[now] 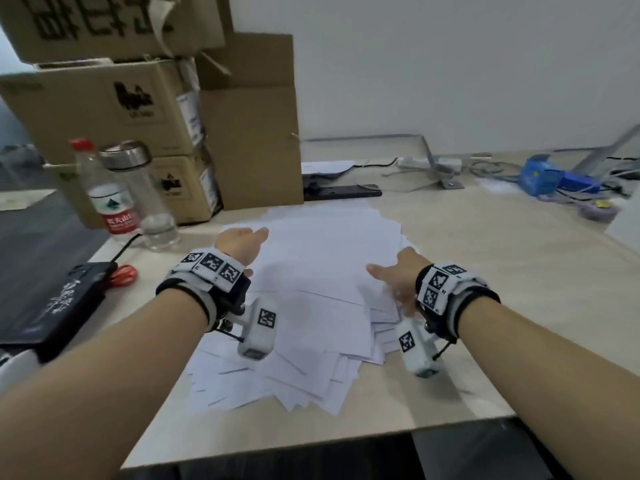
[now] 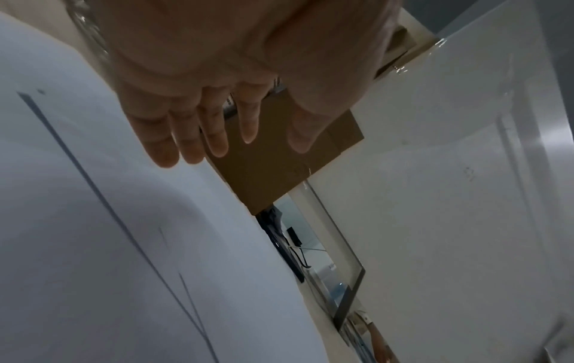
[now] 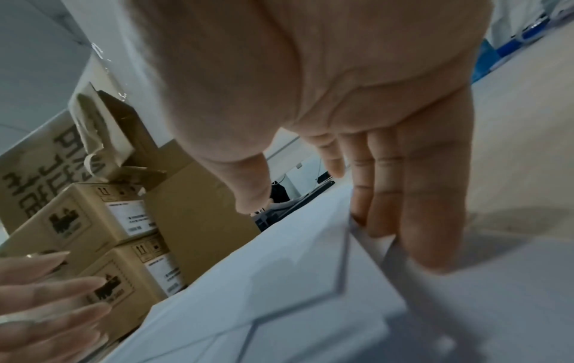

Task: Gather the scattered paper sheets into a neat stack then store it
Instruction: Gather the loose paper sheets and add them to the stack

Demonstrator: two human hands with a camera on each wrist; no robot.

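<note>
My fingers (image 3: pixel 385 196) are straight on both hands, left hand (image 1: pixel 240 242) and right hand (image 1: pixel 403 268) flanking the scattered paper sheets (image 1: pixel 311 289) on the table (image 1: pixel 502 289). I judge gathering is just starting; next I should sweep both sides inward.

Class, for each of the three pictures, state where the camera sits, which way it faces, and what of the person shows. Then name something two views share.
Head: worn on the head, looking forward and down at scattered white paper sheets; both forearms, left hand and right hand show.
Left wrist: looks along the palm and straight fingers over paper.
Right wrist: looks along the palm, fingers at the sheets' edge.
Shared: brown cardboard boxes.
</note>
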